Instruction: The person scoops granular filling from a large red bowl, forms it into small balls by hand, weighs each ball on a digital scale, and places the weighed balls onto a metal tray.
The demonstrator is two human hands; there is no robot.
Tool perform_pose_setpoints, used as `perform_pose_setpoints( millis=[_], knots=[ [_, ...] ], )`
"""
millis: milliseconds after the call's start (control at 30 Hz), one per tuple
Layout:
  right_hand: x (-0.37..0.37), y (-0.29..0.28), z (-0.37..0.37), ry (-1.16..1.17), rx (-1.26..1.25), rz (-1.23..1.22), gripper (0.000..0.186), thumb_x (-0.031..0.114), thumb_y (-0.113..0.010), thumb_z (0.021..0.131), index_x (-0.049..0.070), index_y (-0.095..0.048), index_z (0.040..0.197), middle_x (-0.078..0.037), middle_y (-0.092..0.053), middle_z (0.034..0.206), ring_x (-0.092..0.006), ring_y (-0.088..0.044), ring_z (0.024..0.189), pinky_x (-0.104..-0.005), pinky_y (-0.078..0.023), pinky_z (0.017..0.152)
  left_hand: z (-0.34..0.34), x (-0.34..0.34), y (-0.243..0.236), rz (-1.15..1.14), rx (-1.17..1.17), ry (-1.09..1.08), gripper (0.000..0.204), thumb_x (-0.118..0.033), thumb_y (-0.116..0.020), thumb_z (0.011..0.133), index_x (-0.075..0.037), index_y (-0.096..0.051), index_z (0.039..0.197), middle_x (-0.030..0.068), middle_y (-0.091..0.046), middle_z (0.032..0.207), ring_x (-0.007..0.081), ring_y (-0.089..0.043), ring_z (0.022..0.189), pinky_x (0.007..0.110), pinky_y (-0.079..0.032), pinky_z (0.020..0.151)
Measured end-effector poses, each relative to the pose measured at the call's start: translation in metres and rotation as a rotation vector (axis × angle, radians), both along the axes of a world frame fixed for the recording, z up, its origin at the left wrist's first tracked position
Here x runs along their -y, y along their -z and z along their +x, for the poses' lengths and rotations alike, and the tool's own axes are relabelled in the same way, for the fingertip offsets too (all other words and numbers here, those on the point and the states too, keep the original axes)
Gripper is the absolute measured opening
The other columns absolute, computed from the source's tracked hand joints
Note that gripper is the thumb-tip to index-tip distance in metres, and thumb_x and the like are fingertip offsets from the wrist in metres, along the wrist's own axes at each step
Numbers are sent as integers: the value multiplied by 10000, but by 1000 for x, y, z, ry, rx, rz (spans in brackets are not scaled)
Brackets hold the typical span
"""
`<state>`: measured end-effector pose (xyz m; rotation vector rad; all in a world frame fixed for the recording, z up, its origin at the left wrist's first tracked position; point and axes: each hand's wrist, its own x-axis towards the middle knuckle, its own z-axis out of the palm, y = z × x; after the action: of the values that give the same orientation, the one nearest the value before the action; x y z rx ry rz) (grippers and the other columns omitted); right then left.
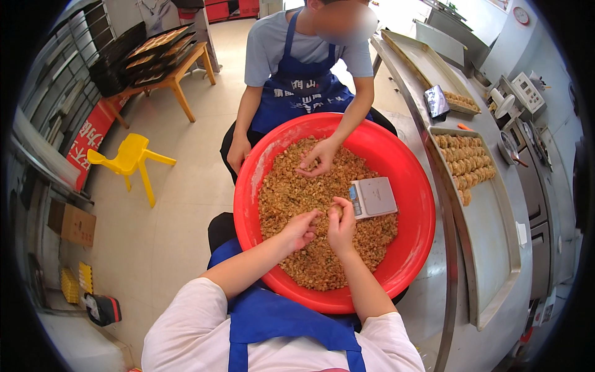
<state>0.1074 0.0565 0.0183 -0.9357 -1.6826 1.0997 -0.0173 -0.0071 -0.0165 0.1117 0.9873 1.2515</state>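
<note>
A wide red basin (416,248) sits between me and a co-worker, filled with a crumbly brown nut-like mixture (322,266). Over its middle, my right hand (341,230) is closed around a small lump of the mixture (336,211). Beside it, my left hand (301,229) has loosely bent fingers, apart, and nothing shows in them. Just beyond my right hand, a white digital scale (377,197) rests on the mixture inside the basin. Across from me, the co-worker's hand (318,159) is cupped low over the mixture.
On the right, a metal table (437,297) holds a tray (489,248) with rows of shaped lumps (465,162), another tray (427,62) and a phone (437,102). A yellow chair (133,158) stands at left; a wooden table (180,77) behind it carries stacked baking trays (155,56).
</note>
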Motion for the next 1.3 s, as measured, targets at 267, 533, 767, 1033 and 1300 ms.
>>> perform_pose_setpoints(
  millis=[267,533,767,1033,1300],
  knots=[
    [12,12,-10,-224,376,457,305,212,-598,839,47,-647,1092,-136,-616,1209,-352,-575,1121,-479,-371,1016,-11,0,-31,-60,405,-123,741,-666,-329,931,-36,-433,1306,164,-473,1357,313,-471,1253,463,-341,1092],
    [3,15,-7,-162,389,551,194,189,-566,885,71,-696,969,-99,-683,1047,-278,-602,1089,-463,-363,1049,-4,4,-45,187,544,118,849,-736,-336,888,-36,-421,1360,136,-496,1364,288,-467,1273,469,-317,1101],
    [15,1,-4,-26,249,463,480,182,-492,886,7,-469,1333,-160,-615,1207,-327,-555,1155,-491,-278,1106,10,-2,-53,-29,419,140,955,-813,-303,835,-45,-403,1392,126,-483,1385,293,-462,1276,467,-310,1093],
    [-37,15,1,-112,442,271,261,205,-664,841,3,-656,677,-158,-614,641,-310,-599,561,-400,-473,559,-1,-2,-21,56,478,452,961,-806,-247,853,-51,-368,1435,152,-471,1400,305,-391,1336,479,-265,1114],
    [-143,56,73,172,813,84,428,341,-519,939,-6,-581,1182,-218,-572,1253,-348,-519,1176,-459,-420,950,23,5,-19,191,-360,620,593,-487,-546,935,-91,-467,1369,134,-538,1340,262,-515,1236,414,-410,1016]
  ],
)
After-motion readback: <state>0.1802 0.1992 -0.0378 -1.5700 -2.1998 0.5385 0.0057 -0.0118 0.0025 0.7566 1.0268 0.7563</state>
